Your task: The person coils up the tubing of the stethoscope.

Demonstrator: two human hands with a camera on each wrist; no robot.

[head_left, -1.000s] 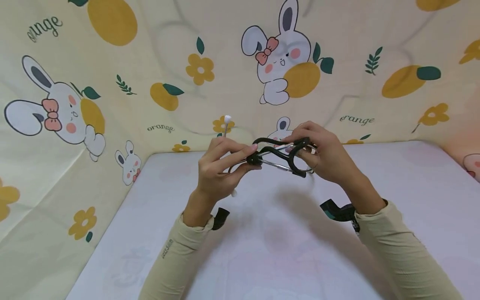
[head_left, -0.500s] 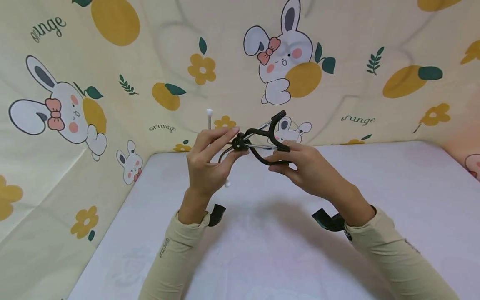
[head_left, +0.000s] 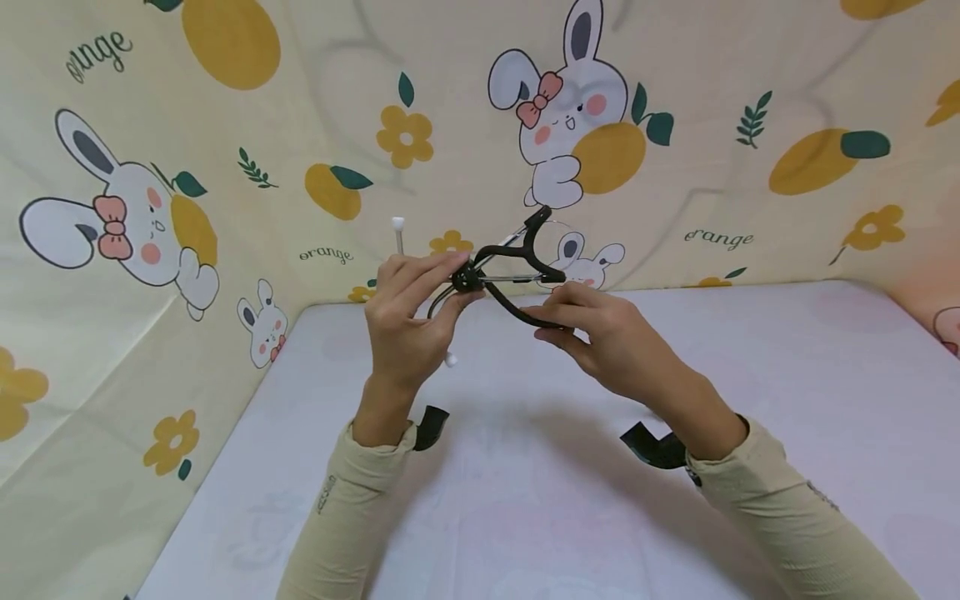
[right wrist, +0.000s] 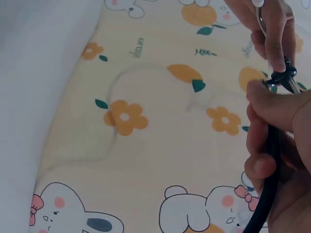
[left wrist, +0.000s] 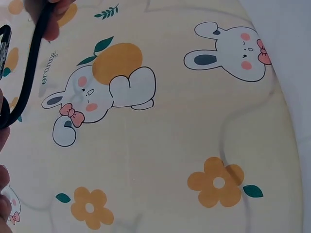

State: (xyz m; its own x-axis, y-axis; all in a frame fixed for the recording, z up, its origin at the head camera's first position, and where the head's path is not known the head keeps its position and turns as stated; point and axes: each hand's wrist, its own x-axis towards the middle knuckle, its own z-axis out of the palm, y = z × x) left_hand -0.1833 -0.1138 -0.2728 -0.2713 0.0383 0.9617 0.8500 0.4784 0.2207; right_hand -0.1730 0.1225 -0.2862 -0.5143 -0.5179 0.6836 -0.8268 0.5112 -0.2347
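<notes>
A stethoscope is held up between both hands, with black tubing (head_left: 517, 310) and metal ear tubes ending in white ear tips (head_left: 398, 223). My left hand (head_left: 408, 321) pinches its dark knobby middle (head_left: 468, 276) between fingers and thumb. The forked end of the tubing (head_left: 529, 243) points up and right. My right hand (head_left: 600, 333) grips the lower run of tubing, its end hidden in the fingers. In the left wrist view, the black tubing (left wrist: 33, 68) curves along the left edge. From the right wrist, the right hand (right wrist: 286, 116) appears around the tube.
Below the hands lies a white tabletop (head_left: 487, 483). A cream cloth backdrop (head_left: 450, 67) printed with rabbits and oranges rises behind and at the left. Dark straps (head_left: 656, 446) sit at the sleeve cuffs.
Both hands have shifted left with the stethoscope. The right hand has moved down off the forked end to the lower tubing, and the fork now points upward.
</notes>
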